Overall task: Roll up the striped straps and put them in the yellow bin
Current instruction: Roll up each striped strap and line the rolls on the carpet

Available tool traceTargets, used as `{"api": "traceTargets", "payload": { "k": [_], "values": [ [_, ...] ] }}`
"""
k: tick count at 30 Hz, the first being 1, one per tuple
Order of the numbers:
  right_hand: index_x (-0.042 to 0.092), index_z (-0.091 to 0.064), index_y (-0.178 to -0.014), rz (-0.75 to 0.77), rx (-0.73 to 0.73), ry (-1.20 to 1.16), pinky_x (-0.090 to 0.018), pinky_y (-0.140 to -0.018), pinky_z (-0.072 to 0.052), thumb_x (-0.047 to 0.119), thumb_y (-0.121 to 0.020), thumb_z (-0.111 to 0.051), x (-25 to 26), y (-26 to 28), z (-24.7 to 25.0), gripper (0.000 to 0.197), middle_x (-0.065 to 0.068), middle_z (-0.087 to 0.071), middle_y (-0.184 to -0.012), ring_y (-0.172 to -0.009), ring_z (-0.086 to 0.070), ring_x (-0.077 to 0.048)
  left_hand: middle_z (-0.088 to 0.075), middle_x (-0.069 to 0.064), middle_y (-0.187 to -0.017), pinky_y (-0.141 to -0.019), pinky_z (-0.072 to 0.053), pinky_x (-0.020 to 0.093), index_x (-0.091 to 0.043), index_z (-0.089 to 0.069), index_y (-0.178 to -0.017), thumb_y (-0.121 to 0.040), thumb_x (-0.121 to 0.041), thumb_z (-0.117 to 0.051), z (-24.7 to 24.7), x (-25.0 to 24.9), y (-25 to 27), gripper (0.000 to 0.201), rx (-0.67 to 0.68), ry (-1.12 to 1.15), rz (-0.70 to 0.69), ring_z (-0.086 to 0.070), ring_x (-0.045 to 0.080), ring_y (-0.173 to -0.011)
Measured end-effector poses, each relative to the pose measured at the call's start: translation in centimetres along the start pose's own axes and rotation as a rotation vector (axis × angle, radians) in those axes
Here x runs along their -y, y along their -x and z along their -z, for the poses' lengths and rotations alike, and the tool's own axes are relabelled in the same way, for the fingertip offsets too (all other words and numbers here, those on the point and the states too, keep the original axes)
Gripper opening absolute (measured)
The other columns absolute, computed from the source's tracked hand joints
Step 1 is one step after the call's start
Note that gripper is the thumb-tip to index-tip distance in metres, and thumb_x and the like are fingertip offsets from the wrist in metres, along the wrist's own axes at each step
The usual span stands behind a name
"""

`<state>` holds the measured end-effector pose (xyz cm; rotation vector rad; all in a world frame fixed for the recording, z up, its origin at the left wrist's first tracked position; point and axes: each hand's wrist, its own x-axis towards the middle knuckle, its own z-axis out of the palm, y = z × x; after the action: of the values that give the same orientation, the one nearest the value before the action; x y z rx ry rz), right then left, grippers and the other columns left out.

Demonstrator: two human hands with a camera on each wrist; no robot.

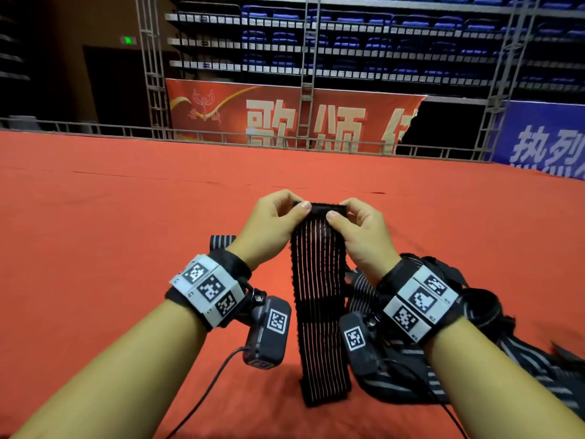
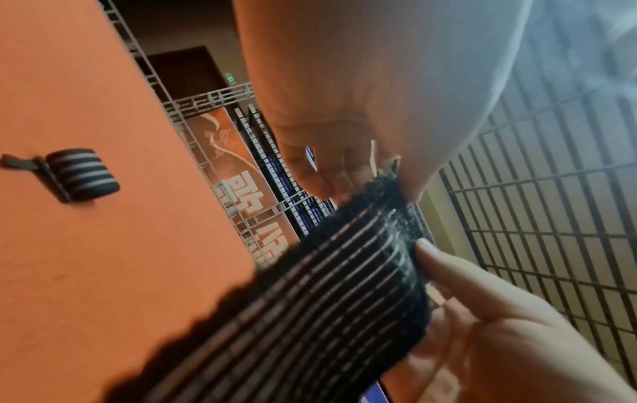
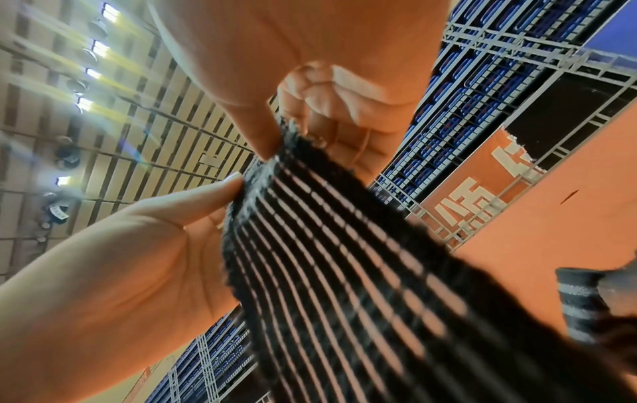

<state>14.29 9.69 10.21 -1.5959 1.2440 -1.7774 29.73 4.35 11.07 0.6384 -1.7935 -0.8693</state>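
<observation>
Hanging limp over the red carpet (image 1: 95, 217), the strap (image 1: 319, 296) looks light, soft and stretchy; it is best taken at its top edge, where left hand (image 1: 272, 223) and right hand (image 1: 361, 229) pinch it.

Bare forearms, banded wrists — no sleeves on either arm.

Behind the fingers of the left hand (image 1: 269, 224) and the right hand (image 1: 364, 236), each wrist wears a black strap (image 1: 235, 264) carrying white blocks (image 1: 207, 289) printed with black square codes. Beneath each wrist, further back from the fingers, hangs a dark camera unit (image 1: 269, 332) bearing its own code tag — a thin black cable (image 1: 202, 394) trails from it.
</observation>
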Motion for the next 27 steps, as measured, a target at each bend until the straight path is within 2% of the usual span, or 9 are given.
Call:
{"api": "traceTargets", "payload": {
  "k": [5, 7, 11, 13, 15, 18, 22, 24, 27],
  "values": [
    [0.01, -0.051, -0.077, -0.142, -0.017, 0.048, -0.019, -0.043, -0.038, -0.006, -0.09, -0.054, -0.1, -0.7, 2.2, 0.02, -0.005, -0.053, -0.065, -0.042, -0.046, -0.002, -0.058, 0.003, -0.075, -0.061, -0.042, 0.022, -0.016, -0.059, -0.079, -0.097, -0.014, -0.058, -0.4, 0.2, -0.7, 0.018, -0.04, -0.08, -0.018, -0.05, 0.009, -0.064],
    [0.012, -0.054, -0.078, -0.204, -0.036, 0.262, -0.021, -0.046, -0.038, -0.007, -0.085, -0.051, -1.7, -1.1, 4.0, 0.021, -0.007, -0.057, -0.069, -0.046, -0.05, -0.005, -0.057, 0.001, -0.073, -0.06, -0.041, 0.022, -0.018, -0.058, -0.077, -0.097, -0.016, -0.058, -0.7, 0.9, -0.7, 0.02, -0.056, -0.103, 0.004, -0.049, 0.008, -0.063],
    [0.019, -0.057, -0.089, -0.397, 0.127, 0.978, -0.03, -0.075, -0.046, 0.014, -0.081, -0.057, -6.4, -0.5, 7.1, 0.01, -0.008, -0.064, -0.095, -0.093, -0.061, -0.029, -0.056, 0.002, -0.074, -0.063, -0.041, 0.026, -0.017, -0.059, -0.077, -0.097, -0.018, -0.058, -1.9, 3.0, -0.6, 0.02, -0.049, -0.101, 0.089, -0.049, 0.01, -0.065],
    [0.019, -0.052, -0.111, -0.521, 0.265, 1.263, -0.039, -0.093, -0.043, 0.029, -0.078, -0.061, -8.5, 0.2, 7.7, 0.035, -0.013, -0.053, -0.115, -0.114, -0.048, -0.036, -0.056, 0.0, -0.073, -0.062, -0.041, 0.027, -0.015, -0.059, -0.078, -0.097, -0.018, -0.058, -2.8, 4.2, -0.5, 0.02, -0.037, -0.115, 0.125, -0.049, 0.01, -0.064],
    [0.021, -0.038, -0.13, -0.59, 0.373, 1.422, -0.045, -0.099, -0.039, 0.031, -0.075, -0.067, -10.1, 0.9, 7.9, 0.063, -0.015, -0.039, -0.127, -0.122, -0.036, -0.037, -0.056, -0.001, -0.071, -0.06, -0.041, 0.025, -0.011, -0.061, -0.082, -0.098, -0.017, -0.058, -3.5, 5.3, -0.4, 0.017, -0.019, -0.128, 0.152, -0.049, 0.008, -0.062],
    [0.033, -0.019, -0.147, -0.518, 0.455, 1.483, -0.047, -0.102, -0.038, 0.023, -0.079, -0.066, -11.8, 1.5, 8.5, 0.084, -0.015, -0.031, -0.133, -0.125, -0.033, -0.036, -0.057, -0.003, -0.071, -0.055, -0.041, 0.017, -0.008, -0.063, -0.087, -0.098, -0.018, -0.057, -4.3, 7.0, -0.4, 0.016, 0.008, -0.152, 0.186, -0.05, 0.006, -0.06],
    [0.043, -0.006, -0.151, -0.273, 0.547, 1.465, -0.046, -0.098, -0.042, 0.009, -0.084, -0.055, -12.7, 1.4, 9.8, 0.09, -0.013, -0.029, -0.13, -0.118, -0.037, -0.036, -0.057, -0.003, -0.069, -0.05, -0.041, 0.015, -0.012, -0.061, -0.083, -0.098, -0.019, -0.058, -5.0, 8.6, -0.7, 0.016, 0.017, -0.156, 0.228, -0.049, 0.005, -0.055],
    [0.043, -0.014, -0.151, -0.183, 0.575, 1.467, -0.046, -0.097, -0.041, 0.012, -0.084, -0.055, -12.6, 1.1, 10.0, 0.084, -0.012, -0.032, -0.129, -0.115, -0.038, -0.034, -0.056, -0.002, -0.069, -0.052, -0.041, 0.02, -0.013, -0.06, -0.081, -0.098, -0.019, -0.057, -5.1, 8.9, -0.9, 0.018, 0.017, -0.146, 0.242, -0.049, 0.007, -0.056],
    [0.037, -0.044, -0.14, -0.065, 0.61, 1.482, -0.044, -0.096, -0.04, 0.025, -0.085, -0.06, -12.3, 0.7, 9.4, 0.058, -0.008, -0.039, -0.125, -0.115, -0.038, -0.03, -0.056, 0.001, -0.072, -0.056, -0.041, 0.025, -0.012, -0.059, -0.081, -0.098, -0.02, -0.057, -5.1, 8.8, -1.1, 0.019, -0.004, -0.118, 0.248, -0.049, 0.011, -0.059]
  ]
}}
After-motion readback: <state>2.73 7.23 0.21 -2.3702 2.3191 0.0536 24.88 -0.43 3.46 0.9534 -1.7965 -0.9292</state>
